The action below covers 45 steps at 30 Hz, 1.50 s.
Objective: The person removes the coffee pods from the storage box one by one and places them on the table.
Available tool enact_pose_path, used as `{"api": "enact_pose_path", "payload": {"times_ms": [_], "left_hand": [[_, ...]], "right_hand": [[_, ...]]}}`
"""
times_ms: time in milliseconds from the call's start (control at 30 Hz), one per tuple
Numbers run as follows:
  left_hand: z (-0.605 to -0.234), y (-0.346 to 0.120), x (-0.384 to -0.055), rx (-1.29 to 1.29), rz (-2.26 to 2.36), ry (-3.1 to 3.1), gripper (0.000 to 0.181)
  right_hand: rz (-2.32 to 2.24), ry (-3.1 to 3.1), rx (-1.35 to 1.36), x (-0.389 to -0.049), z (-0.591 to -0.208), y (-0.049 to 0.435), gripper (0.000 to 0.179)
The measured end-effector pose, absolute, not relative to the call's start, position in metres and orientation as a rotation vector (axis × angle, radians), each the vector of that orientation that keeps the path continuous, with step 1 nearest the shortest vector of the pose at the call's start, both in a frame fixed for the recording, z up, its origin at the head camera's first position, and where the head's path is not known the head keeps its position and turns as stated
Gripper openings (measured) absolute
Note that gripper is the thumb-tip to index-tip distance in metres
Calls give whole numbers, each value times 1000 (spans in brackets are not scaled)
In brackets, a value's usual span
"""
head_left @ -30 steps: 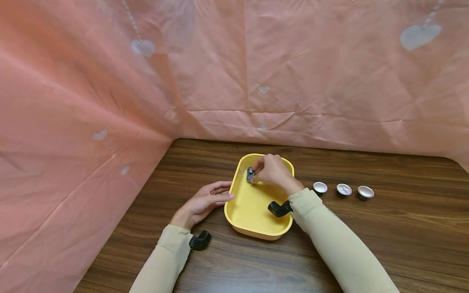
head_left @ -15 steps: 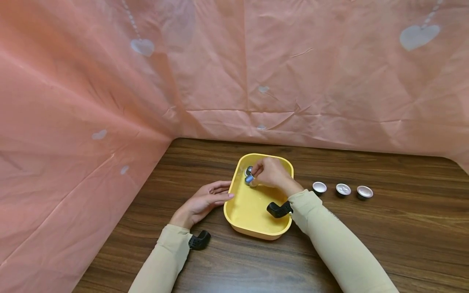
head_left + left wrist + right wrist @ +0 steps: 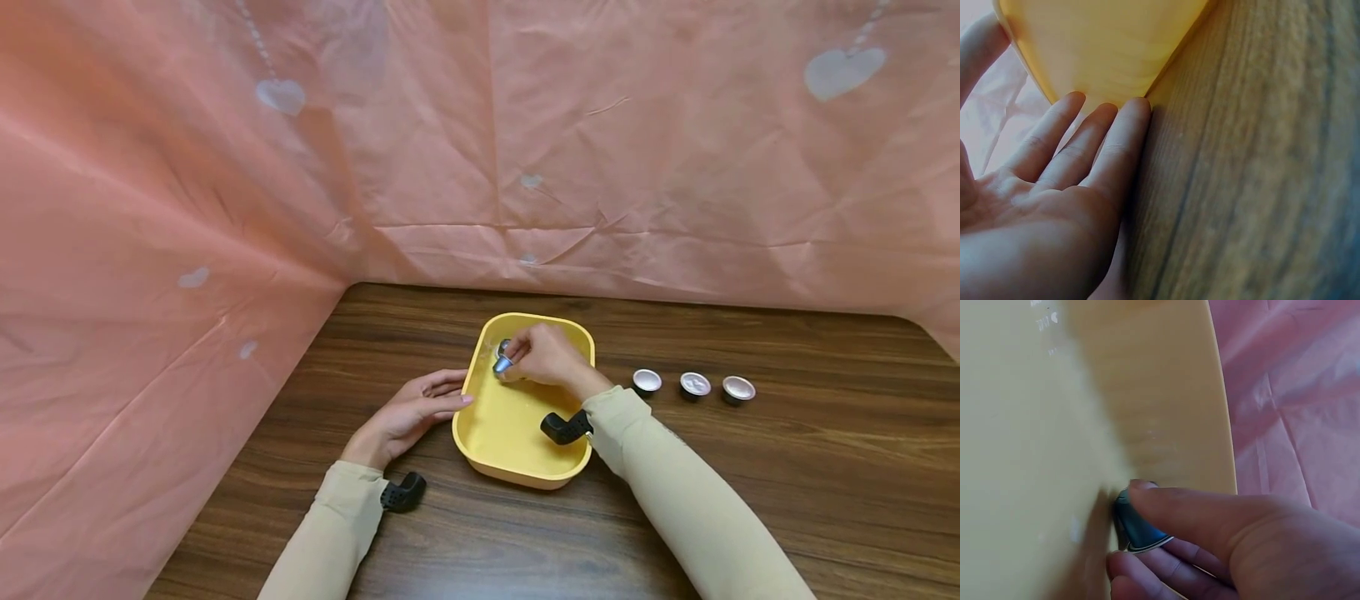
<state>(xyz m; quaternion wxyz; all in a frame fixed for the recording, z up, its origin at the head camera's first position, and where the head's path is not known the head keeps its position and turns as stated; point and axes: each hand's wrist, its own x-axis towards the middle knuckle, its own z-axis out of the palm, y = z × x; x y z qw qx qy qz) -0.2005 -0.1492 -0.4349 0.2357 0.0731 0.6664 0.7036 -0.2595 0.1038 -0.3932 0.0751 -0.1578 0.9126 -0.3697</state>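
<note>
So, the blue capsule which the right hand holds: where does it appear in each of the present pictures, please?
Head: the blue capsule is slightly right of centre, below mid-height, pinched by the right hand.
Left wrist: it is not in this picture.
Right wrist: the blue capsule is in the lower half, slightly left of centre.
Shared landmark: the yellow tray, visible in all three views.

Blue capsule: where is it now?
Head view: blue capsule pinched in the right grip, inside the yellow tray toward its far left corner, beside another capsule.
</note>
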Motion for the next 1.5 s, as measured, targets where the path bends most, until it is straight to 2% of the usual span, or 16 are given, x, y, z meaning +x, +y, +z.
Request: {"api": "enact_pose_path", "payload": {"times_ms": [400,833,1133,1500], "left_hand": [[-437,-150,-201,219,1930,1834,67],[-435,-149,-201,219,1938,1825,66],[-435,-149,-200,221,1938,1824,66],[-435,-150,-201,225,1934,1823,67]], "right_hand": [[-1178,2672,-457,-258,-396,101,21],[-1092,2680,-635,-261,-398,101,50],[-1080,2635,-659,-260,-397,100,39],[-1115,2643,-628,-259,-398,101,36]]}}
